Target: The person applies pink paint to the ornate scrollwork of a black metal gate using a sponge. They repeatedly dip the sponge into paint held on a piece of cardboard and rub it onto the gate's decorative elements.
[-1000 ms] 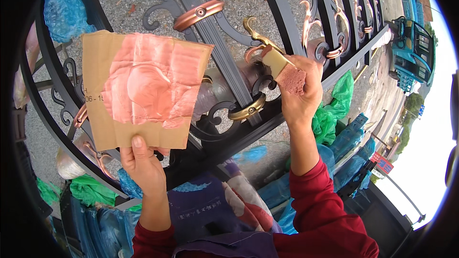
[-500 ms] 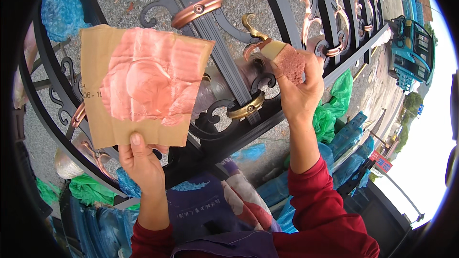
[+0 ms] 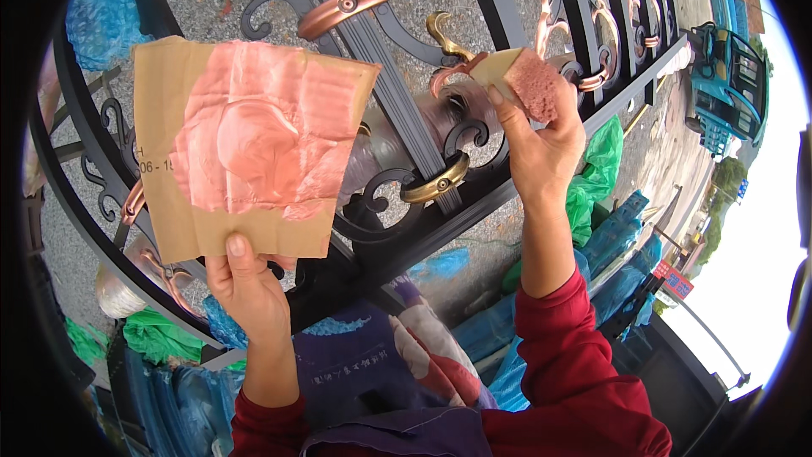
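My left hand point(image 3: 245, 288) grips the lower edge of a brown cardboard sheet point(image 3: 245, 144) smeared with copper-pink paint, held up in front of a black wrought-iron gate point(image 3: 397, 110). My right hand point(image 3: 541, 148) pinches a small sponge block point(image 3: 520, 76), tan on one side and copper-red on the other. The sponge touches a copper-painted curl of a scroll point(image 3: 448, 76) on the gate. A brass-coloured ring point(image 3: 436, 186) sits on the ironwork just below.
The gate lies over grey gravel ground, with copper-painted rings point(image 3: 342, 8) and scrolls point(image 3: 592, 25) along its bars. Blue point(image 3: 97, 17) and green point(image 3: 600, 161) plastic sheets lie around it. A teal vehicle point(image 3: 727, 93) stands at the far right. Dark cloth covers my lap point(image 3: 372, 372).
My right hand has turned the sponge and shifted it up and left along the scroll. The cardboard has moved very slightly; my left hand keeps the same grip.
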Action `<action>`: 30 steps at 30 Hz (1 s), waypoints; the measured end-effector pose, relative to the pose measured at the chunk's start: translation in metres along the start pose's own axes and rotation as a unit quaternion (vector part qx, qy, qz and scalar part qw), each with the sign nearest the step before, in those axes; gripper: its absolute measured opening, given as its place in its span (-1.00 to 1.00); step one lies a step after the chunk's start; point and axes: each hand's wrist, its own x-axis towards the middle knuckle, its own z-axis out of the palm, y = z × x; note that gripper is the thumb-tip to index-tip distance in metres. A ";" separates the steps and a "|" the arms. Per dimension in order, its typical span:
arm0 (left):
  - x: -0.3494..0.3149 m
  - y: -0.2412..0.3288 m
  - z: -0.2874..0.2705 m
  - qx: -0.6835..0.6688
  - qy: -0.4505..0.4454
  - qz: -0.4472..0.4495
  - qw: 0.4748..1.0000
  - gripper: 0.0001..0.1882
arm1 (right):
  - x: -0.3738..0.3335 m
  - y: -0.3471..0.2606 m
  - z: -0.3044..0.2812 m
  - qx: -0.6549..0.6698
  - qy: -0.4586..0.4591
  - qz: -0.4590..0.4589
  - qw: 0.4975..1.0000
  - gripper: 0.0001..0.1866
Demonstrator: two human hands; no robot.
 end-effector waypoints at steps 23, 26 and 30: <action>-0.002 0.003 -0.008 0.006 0.009 0.006 1.000 -0.73 | -0.024 0.013 -0.024 0.013 0.014 0.095 0.995 -0.71; -0.003 0.003 -0.006 -0.001 0.012 0.003 1.000 -0.73 | -0.018 0.008 -0.021 0.052 0.018 0.101 0.993 -0.72; -0.003 0.004 -0.004 0.005 0.003 0.000 1.000 -0.73 | -0.012 0.008 -0.010 -0.040 -0.024 0.023 0.999 -0.69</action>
